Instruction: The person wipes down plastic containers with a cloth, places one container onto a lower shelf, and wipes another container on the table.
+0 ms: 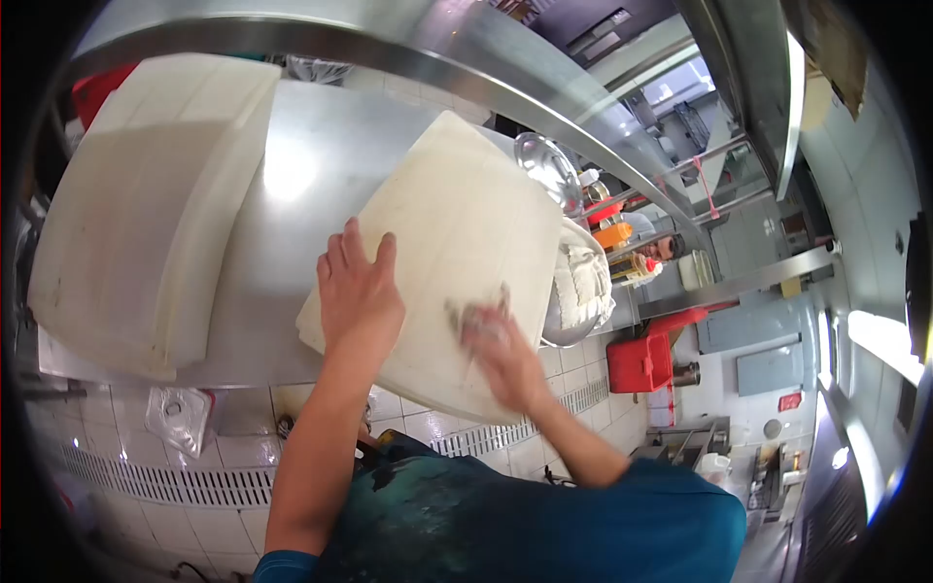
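A large cream-white cutting board [466,204] lies at an angle on the steel counter [311,126], one corner jutting out past the front edge. My left hand [360,296] rests flat on the board's left side, fingers spread and holding nothing. On the board's lower right part is my right hand [501,355], smeared by motion, its fingers curled around a small greyish thing [455,316] that looks like a scouring pad. The blur hides its exact shape.
At left on the counter stands a thick white block [146,214]. Right of the board are a metal lid [549,170], a bowl with white cloth [581,282] and sauce bottles [614,233]. Beyond are a red bin [641,361] and a person [665,248]. A steel rail [466,73] runs behind.
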A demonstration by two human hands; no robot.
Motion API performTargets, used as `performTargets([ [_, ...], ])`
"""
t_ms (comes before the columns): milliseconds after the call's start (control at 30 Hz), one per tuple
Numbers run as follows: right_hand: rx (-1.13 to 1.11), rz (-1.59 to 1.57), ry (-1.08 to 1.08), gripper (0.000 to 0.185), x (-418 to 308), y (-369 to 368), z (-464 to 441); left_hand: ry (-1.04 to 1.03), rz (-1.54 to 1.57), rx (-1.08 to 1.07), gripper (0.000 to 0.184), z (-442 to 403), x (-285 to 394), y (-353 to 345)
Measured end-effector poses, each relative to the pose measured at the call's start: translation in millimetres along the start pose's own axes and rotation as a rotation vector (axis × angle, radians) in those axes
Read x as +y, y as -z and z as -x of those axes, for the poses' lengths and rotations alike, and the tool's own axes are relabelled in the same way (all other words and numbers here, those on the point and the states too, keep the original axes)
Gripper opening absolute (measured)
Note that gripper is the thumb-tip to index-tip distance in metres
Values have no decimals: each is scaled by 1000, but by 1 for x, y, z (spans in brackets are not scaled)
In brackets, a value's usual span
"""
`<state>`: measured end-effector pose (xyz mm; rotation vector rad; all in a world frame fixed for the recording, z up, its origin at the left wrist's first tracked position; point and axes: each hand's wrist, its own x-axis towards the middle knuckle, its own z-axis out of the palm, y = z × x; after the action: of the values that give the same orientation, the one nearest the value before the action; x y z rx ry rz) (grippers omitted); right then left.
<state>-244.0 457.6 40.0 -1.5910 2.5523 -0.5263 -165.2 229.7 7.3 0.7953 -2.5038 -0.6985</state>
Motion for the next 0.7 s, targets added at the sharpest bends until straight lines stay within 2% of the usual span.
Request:
performTargets([
  [33, -33, -63, -113, 34, -28, 9, 15, -24, -8, 2, 47, 0, -1, -1],
  [67, -8, -71, -124, 34, -16, 7, 11, -47, -32, 30, 47, 0, -2, -3],
  [133, -54, 336, 27, 34, 39, 1, -2, -97, -62, 41, 47, 4, 1, -5],
  [167, 57, 375, -5, 35, 80, -4, -27, -83, -85, 20, 46, 3, 2, -4],
  [200, 270, 139, -76, 31, 129, -9, -56, -65, -111, 10, 46, -1, 2, -3],
  [233, 377, 228, -84, 26, 177, -4, -93, -80, -124, 13, 46, -3, 2, -3],
  [267, 384, 275, -261, 21, 202, 9, -128, -79, -125, 7, 46, -1, 2, -3],
  [300, 403, 210, -248, 20, 228, 24, -155, -76, -126, 10, 45, -3, 3, -3],
  [367, 363, 158, -397, 24, 263, 30, -187, -87, -148, 37, 45, -7, 4, -3],
  [400, 361, 152, -416, 24, 260, 28, -182, -87, -150, 52, 45, -3, 6, -4],
  [467, 489, 216, -313, 23, 239, 21, -165, -98, -150, 41, 45, 0, 4, -5],
  [533, 466, 292, -292, 24, 220, -8, -113, -113, -139, 72, 44, -5, 5, -6],
  [567, 355, 225, -263, 26, 168, 2, -75, -102, -152, 64, 44, -5, 5, -6],
  [600, 350, 220, -143, 26, 144, -5, -39, -89, -164, 61, 44, -5, 4, -7],
  [633, 342, 110, -295, 29, 89, 0, -11, -99, -158, 62, 44, -4, 4, -7],
  [667, 251, 143, -195, 29, 70, 3, 12, -110, -181, 58, 42, -2, 3, -6],
  [700, 256, 144, -194, 29, 65, 7, 18, -119, -209, 57, 40, -3, 2, -5],
])
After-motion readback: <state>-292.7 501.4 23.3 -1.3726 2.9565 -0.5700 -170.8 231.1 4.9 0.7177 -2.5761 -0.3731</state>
